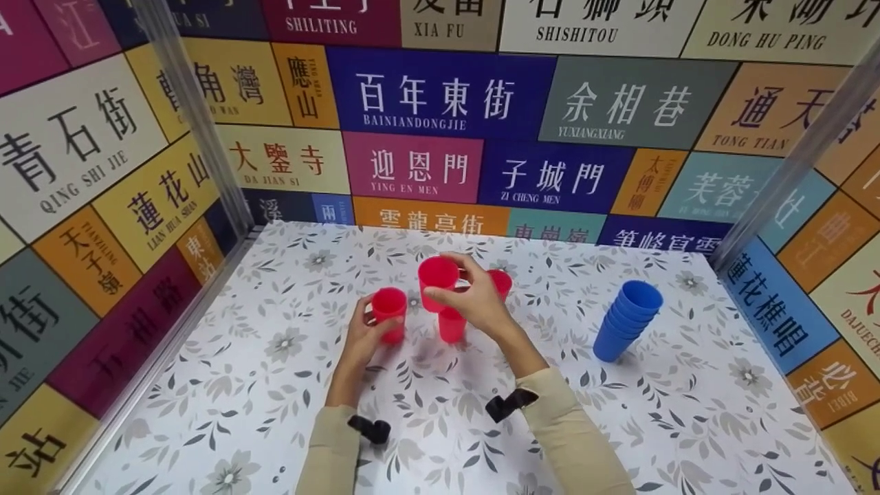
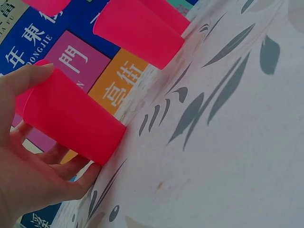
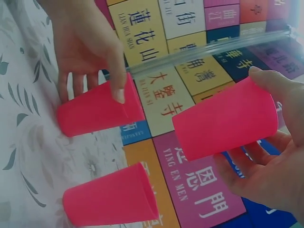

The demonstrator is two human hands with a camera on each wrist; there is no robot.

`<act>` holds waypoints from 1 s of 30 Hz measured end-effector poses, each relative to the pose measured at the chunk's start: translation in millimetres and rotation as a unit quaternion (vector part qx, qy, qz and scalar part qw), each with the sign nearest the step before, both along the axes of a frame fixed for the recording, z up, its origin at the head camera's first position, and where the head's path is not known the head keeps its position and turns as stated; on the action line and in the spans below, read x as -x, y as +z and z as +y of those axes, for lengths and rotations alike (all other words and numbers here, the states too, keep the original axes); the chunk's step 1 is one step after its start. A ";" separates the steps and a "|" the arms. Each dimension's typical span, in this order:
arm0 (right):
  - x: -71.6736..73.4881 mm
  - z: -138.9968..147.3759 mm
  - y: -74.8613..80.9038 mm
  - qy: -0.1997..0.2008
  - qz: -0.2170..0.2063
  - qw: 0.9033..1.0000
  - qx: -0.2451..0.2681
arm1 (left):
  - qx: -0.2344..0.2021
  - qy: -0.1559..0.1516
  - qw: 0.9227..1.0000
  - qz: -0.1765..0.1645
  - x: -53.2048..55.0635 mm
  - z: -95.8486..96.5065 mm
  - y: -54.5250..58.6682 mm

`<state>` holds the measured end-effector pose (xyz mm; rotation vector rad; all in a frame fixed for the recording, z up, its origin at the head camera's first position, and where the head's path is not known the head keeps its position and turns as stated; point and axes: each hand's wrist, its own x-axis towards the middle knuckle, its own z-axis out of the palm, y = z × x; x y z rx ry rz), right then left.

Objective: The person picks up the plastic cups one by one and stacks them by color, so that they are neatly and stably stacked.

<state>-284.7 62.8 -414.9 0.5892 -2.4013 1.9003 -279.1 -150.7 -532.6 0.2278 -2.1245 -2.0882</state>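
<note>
My left hand (image 1: 357, 338) grips a red cup (image 1: 390, 317) that stands mouth up on the table. In the left wrist view its thumb lies at the rim of that cup (image 2: 71, 118), with the fingers around the far side. Higher up, my right hand (image 1: 487, 302) holds another red cup (image 1: 437, 276) by its side, mouth up. The right wrist view shows this raised cup (image 3: 228, 118) clear of the table, between thumb and fingers. Below it stands a third red cup (image 1: 452, 326). One more red cup (image 1: 502, 280) is partly hidden behind my right hand.
A nested stack of several blue cups (image 1: 627, 322) stands on the right of the table. The table (image 1: 440, 426) has a leaf-and-flower patterned cover. Walls of coloured name panels (image 1: 440, 96) enclose its back and sides, with clear corner strips (image 1: 199, 117).
</note>
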 end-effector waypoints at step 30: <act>13.6 -66.8 -12.2 0.024 -0.040 0.999 -0.008 | 0.012 -0.021 1.000 0.008 -10.2 0.1 15.1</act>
